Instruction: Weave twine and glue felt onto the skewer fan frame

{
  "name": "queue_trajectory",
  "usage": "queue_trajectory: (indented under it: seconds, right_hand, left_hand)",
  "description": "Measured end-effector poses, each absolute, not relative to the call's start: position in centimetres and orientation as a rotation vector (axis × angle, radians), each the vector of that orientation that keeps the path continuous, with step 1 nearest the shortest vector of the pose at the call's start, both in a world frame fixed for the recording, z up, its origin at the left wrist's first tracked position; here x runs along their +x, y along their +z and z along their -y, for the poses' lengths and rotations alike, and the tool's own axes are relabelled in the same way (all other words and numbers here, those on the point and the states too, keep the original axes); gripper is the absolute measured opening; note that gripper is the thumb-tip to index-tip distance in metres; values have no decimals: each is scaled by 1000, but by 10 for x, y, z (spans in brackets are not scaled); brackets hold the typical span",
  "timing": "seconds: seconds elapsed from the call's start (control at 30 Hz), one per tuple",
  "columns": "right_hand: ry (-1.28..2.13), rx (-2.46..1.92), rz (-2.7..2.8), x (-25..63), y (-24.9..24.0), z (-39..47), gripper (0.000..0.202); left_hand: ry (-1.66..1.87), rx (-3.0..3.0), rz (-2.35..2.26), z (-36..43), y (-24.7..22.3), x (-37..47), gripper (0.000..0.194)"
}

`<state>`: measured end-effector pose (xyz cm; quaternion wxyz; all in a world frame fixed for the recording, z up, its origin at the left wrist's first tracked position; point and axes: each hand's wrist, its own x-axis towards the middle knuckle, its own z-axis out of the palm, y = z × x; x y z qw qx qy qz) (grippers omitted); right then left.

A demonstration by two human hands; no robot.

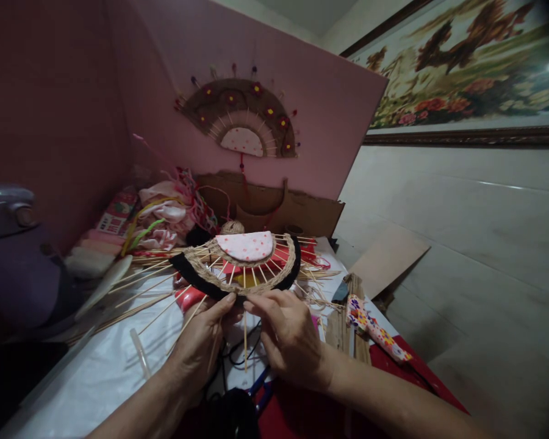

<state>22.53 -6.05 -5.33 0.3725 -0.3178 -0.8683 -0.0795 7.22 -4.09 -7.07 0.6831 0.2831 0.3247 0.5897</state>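
Observation:
A handmade fan [265, 283] lies upside down in front of me, its curved edge towards me. Thin wooden sticks [244, 277] spread out from a white half circle with pink dots [247, 245]. Braided twine runs across them in an arc, with a black fabric strip [190, 277] along its outer side. My left hand [196, 335] grips the near edge from the left, thumb on the black strip. Beside it my right hand [283, 335] pinches the same strip near the middle; its fingertips are partly hidden. Several bare stick ends stick out past the strip on the left.
A finished-looking brown fan with flowers [231, 97] hangs on a pink board [324, 103]. Fabric and yarn [165, 207] are heaped at back left, near a twine ball [232, 227]. Blue-handled scissors [263, 390] lie below my hands. A floral-wrapped object [375, 329] is at right; a glue stick [139, 353] at left.

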Motion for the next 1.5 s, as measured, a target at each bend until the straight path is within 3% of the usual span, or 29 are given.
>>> queue_trajectory:
  seconds: [0.5,0.7,1.17,1.5]
  right_hand:
    - [-5,-636,1881,234,-47,77,51]
    - [19,-896,1963,227,-50,65,46]
    - [-191,-827,2167,214,-56,53,28]
    - [49,-722,1835,237,-48,83,25]
  left_hand:
    - [1325,683,-792,42,-69,71,18]
    - [1327,713,-760,44,-66,72,26]
    - [1324,650,-705,42,-71,73,17]
    - [1346,580,-844,39,-70,68,19]
